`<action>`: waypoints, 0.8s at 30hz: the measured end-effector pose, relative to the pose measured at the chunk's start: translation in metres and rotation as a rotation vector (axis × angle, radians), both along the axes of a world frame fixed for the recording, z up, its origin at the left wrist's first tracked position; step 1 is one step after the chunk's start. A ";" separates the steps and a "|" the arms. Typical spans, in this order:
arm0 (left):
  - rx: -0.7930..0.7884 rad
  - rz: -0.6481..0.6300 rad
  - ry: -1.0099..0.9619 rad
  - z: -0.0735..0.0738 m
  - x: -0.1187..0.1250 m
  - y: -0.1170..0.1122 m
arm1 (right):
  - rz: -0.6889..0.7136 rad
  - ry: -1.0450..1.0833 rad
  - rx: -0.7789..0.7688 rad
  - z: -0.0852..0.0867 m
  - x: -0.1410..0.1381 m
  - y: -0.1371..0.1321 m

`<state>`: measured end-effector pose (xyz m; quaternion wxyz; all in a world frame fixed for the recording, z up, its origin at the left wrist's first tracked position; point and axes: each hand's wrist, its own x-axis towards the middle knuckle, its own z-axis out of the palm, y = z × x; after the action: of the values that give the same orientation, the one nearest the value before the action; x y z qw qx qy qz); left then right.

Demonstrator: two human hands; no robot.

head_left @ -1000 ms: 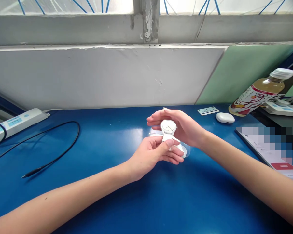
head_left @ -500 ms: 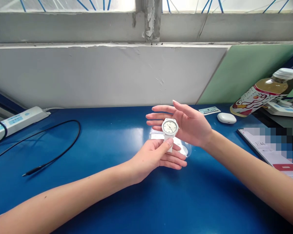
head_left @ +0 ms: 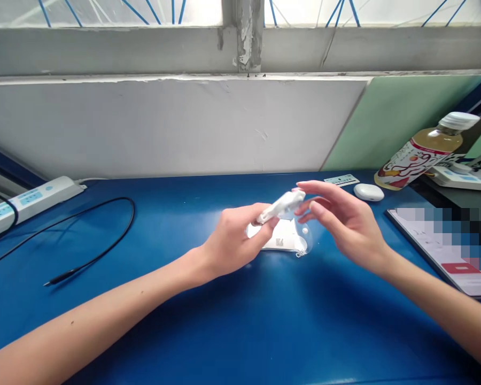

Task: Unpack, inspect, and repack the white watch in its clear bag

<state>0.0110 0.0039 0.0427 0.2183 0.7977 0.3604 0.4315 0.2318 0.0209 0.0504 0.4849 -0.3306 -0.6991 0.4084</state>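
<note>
My left hand point(head_left: 234, 239) pinches the strap of a white wristwatch point(head_left: 282, 205) and holds it tilted above the blue table point(head_left: 184, 331), its dial turned away from me. My right hand point(head_left: 340, 224) hovers just right of the watch with its fingers spread; the fingertips reach the watch's head, but I cannot tell if they touch. Under both hands lies a clear plastic packet point(head_left: 288, 239) with a white card inside, flat on the table.
A white power strip point(head_left: 28, 200) and a black cable point(head_left: 100, 240) lie at the left. At the right are a white earbud case point(head_left: 369, 192), a small label card point(head_left: 339, 180), a tilted drink bottle point(head_left: 425, 151) and a paper sheet point(head_left: 444, 251). A white wall stands behind.
The watch stood upright with its dial toward me in front of my right palm. My left hand has tipped it over sideways, and my right hand has drawn back to the right and lowered.
</note>
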 end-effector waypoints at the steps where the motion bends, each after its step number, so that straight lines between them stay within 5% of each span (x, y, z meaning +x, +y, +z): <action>1: 0.140 0.000 0.057 -0.004 -0.001 0.002 | 0.007 0.022 0.001 -0.005 0.004 -0.006; 4: 0.352 0.014 0.199 -0.015 -0.001 0.004 | 0.075 -0.020 0.044 -0.015 0.012 -0.017; 13: 0.597 -0.001 0.404 -0.019 0.002 0.000 | 0.042 -0.311 0.436 -0.020 0.022 -0.019; 18: 0.515 -0.012 0.352 -0.024 0.001 0.001 | 0.059 -0.305 0.373 -0.021 0.026 -0.013; 24: 0.204 -0.011 0.454 -0.033 -0.004 0.013 | -0.081 -0.223 0.144 -0.021 0.035 0.003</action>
<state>0.0073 0.0169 0.0100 0.0524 0.8940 0.3506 0.2742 0.2664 0.0244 0.0296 0.4430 -0.3662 -0.7622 0.2978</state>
